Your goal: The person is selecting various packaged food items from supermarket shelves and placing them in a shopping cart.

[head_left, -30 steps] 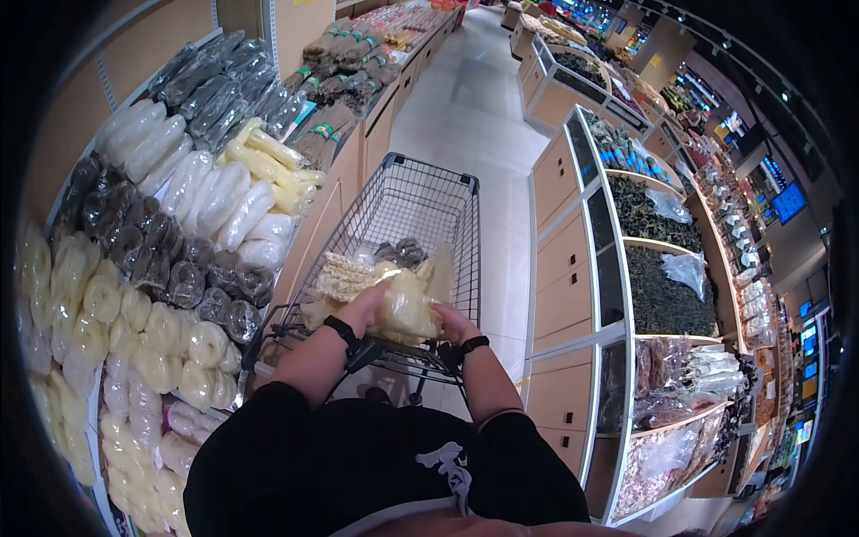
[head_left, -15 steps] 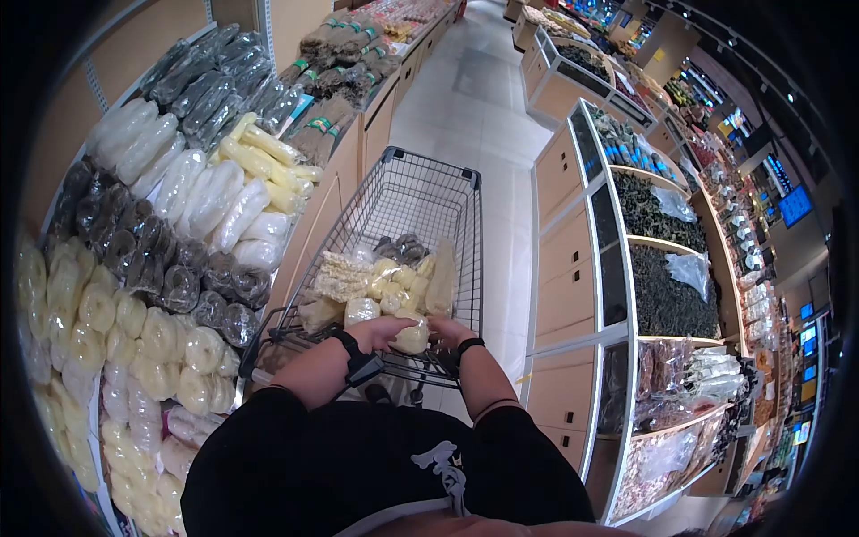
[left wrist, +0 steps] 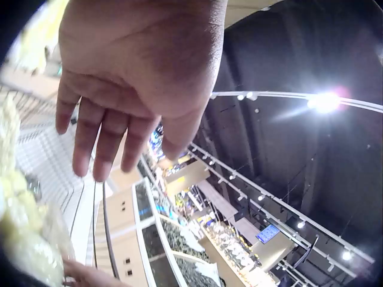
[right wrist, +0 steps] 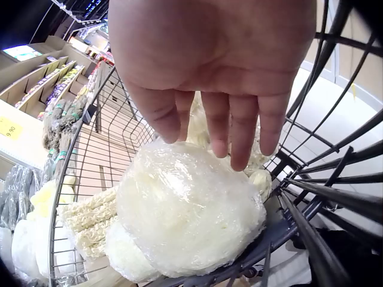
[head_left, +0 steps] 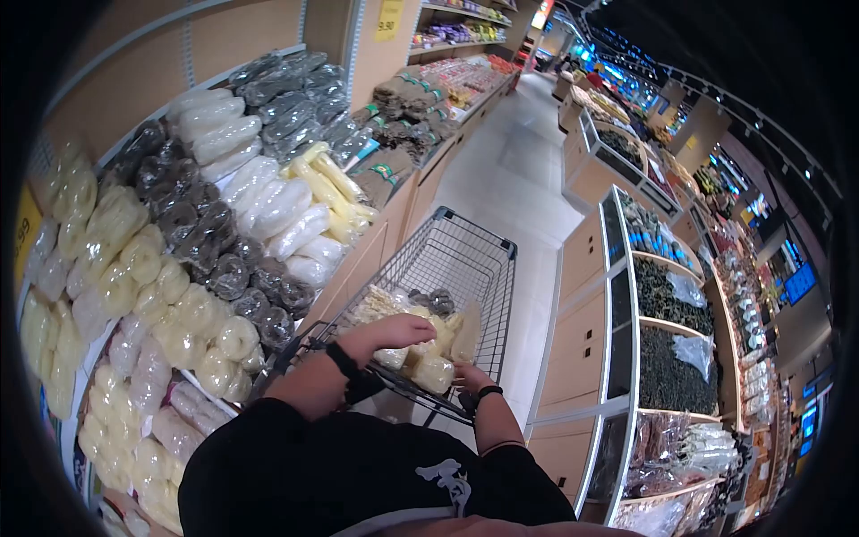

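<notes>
A plastic-wrapped, pale yellow-white bundle (right wrist: 191, 215) lies at the near end of a wire shopping cart (head_left: 512, 268), on top of other packages. My right hand (right wrist: 221, 60) is right beside it, its fingers straight and their tips at the bundle's upper edge. Over the goods in the cart hovers my left hand (left wrist: 140, 72), palm showing and fingers extended, holding nothing. Below it sit more pale yellow wrapped bundles (left wrist: 21, 209). Wavy dried noodles (right wrist: 90, 221) lie along the cart's left side, and a few dark bundles (head_left: 432, 300) rest farther in.
On the left, a sloped display carries wrapped bundles in pale yellow (head_left: 143, 255), dark grey (head_left: 228, 277) and white (head_left: 268, 197). Wooden cabinets (head_left: 568, 313) with bins of dark dried goods (head_left: 677, 367) line the right. An aisle floor (head_left: 519, 152) runs ahead of the cart.
The wrapped bundle, earlier held between both hands above the cart, has come down onto the goods inside. My left hand has moved off it, farther forward. The head view has swung left.
</notes>
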`<state>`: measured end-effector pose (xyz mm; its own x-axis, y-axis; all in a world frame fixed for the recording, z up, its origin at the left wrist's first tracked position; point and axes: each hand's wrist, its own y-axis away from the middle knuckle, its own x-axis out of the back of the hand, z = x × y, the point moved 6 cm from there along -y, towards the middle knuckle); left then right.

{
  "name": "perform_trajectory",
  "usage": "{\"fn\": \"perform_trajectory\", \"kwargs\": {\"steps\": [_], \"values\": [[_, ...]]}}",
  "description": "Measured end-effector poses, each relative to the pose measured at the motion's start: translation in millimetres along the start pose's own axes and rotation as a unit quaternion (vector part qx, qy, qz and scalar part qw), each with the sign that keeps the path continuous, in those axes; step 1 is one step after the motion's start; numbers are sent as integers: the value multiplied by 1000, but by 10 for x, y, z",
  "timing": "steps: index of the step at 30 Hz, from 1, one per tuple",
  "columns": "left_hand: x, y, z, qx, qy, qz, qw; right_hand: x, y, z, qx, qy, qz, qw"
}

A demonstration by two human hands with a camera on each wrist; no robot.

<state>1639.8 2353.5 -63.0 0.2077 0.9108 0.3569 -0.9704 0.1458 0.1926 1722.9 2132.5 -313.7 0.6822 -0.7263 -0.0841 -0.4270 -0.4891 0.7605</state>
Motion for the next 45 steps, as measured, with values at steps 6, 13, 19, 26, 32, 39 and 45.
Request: {"fn": "perform_trajectory", "kwargs": {"steps": [6, 13, 19, 26, 32, 39, 45], "values": [[749, 1352, 223, 32, -223, 1, 974, 232, 79, -136, -18, 48, 61, 997], [1071, 2240, -393, 153, -193, 52, 968, 521, 1166, -1332, 273, 53, 182, 943], [853, 2233, -504, 82, -148, 61, 984, -490, 2878, -1527, 387, 166, 206, 883], [551, 2103, -759, -13, -338, 53, 940, -818, 2447, -399, 173, 387, -13, 906], [509, 2032, -817, 68, -434, 33, 898, -675, 2215, -989, 167, 435, 82, 881], [475, 1907, -943, 179, -440, 4, 880, 7, 749, -1323, 178, 286, 196, 921], [488, 1907, -998, 206, -430, 21, 879, 729, -1284, -454, 92, 257, 246, 930]]}}
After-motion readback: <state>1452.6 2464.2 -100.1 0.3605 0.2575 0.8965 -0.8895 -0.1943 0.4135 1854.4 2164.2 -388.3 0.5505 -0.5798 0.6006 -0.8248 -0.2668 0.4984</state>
